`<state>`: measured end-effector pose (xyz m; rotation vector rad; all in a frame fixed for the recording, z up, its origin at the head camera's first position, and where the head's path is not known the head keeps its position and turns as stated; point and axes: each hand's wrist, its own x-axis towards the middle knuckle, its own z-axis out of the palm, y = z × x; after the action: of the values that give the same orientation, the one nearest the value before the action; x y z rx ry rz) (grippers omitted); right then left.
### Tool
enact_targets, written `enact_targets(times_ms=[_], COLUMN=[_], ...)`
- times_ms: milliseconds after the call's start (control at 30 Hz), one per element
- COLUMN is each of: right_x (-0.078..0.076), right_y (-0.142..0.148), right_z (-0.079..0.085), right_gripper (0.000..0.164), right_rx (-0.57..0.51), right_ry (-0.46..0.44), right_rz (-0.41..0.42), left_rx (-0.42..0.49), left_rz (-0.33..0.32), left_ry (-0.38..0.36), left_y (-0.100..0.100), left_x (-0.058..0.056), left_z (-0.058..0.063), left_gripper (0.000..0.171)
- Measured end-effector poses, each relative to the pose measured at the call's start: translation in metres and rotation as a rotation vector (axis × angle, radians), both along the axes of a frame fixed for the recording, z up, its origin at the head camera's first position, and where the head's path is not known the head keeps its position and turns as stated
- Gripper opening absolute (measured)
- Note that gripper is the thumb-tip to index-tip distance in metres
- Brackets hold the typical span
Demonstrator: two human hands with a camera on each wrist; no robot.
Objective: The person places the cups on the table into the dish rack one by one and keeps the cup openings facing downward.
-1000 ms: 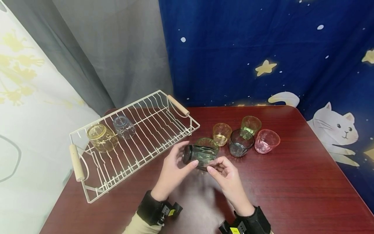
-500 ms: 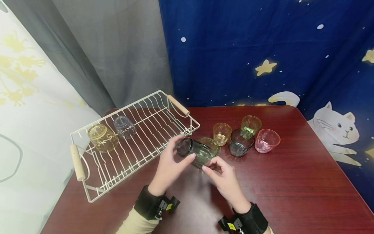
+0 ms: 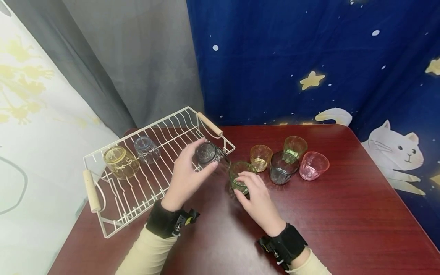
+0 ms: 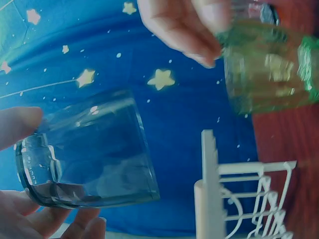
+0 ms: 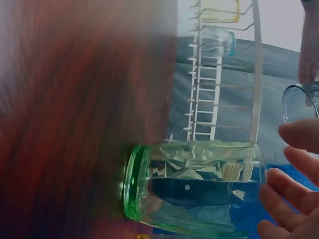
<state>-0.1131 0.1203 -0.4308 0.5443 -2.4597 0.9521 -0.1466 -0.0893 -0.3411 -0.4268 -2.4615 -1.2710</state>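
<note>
My left hand grips a smoky grey glass near its base, fingers and thumb on opposite sides. The glass is tipped, base toward me, in the air by the rack's right end. In the left wrist view this grey glass is see-through, its mouth pointing right. My right hand is over a green glass that stands upright on the table. In the right wrist view the loosely bent fingers are right at the green glass's rim, not wrapped around its wall.
A white wire dish rack with wooden handles stands at left. In it are an upturned yellow glass and blue glass. Right of the green glass stand a small yellow glass, a dark glass, another green glass and a pink glass.
The grey glass has moved left and up with my left hand, its base turning toward me. My right hand has let go of it and moved to the green glass's rim.
</note>
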Motion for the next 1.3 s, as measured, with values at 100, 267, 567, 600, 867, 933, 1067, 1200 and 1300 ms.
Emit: enact_targets(times_ms=[100,267,567,600,867,933,1067,1200,1300], right_x=[-0.004,-0.010,-0.013,-0.013,-0.016,-0.017,-0.017,-0.016,-0.016], right_y=[-0.001,-0.002,-0.004,-0.004,-0.001,-0.001,0.001,0.002,0.003], right_z=[0.000,-0.003,-0.012,-0.013,-0.015,-0.016,-0.018,-0.019,-0.019], right_gripper=[0.035,0.041,0.035,0.033,0.025,0.024,0.025,0.027,0.028], right_rx=[0.115,0.248,0.326,0.325,0.316,0.323,0.338,0.348,0.347], right_ry=[-0.003,0.017,0.090,0.104,0.172,0.179,0.187,0.186,0.192], right_rz=[-0.013,-0.043,-0.043,-0.043,-0.031,-0.025,-0.017,-0.015,-0.011], left_rx=[-0.025,-0.054,-0.145,-0.159,-0.258,-0.265,-0.263,-0.300,-0.324], left_rz=[0.010,0.029,0.145,0.161,0.224,0.210,0.189,0.187,0.191], left_ry=[-0.001,-0.016,-0.092,-0.100,-0.174,-0.196,-0.251,-0.305,-0.303], left_y=[-0.006,-0.018,-0.043,-0.045,-0.062,-0.068,-0.080,-0.085,-0.086], left_x=[-0.008,-0.021,-0.047,-0.050,-0.071,-0.078,-0.094,-0.103,-0.108], left_z=[0.007,0.020,0.035,0.035,0.036,0.036,0.035,0.031,0.028], left_gripper=[0.068,0.071,0.072,0.072,0.072,0.072,0.071,0.071,0.071])
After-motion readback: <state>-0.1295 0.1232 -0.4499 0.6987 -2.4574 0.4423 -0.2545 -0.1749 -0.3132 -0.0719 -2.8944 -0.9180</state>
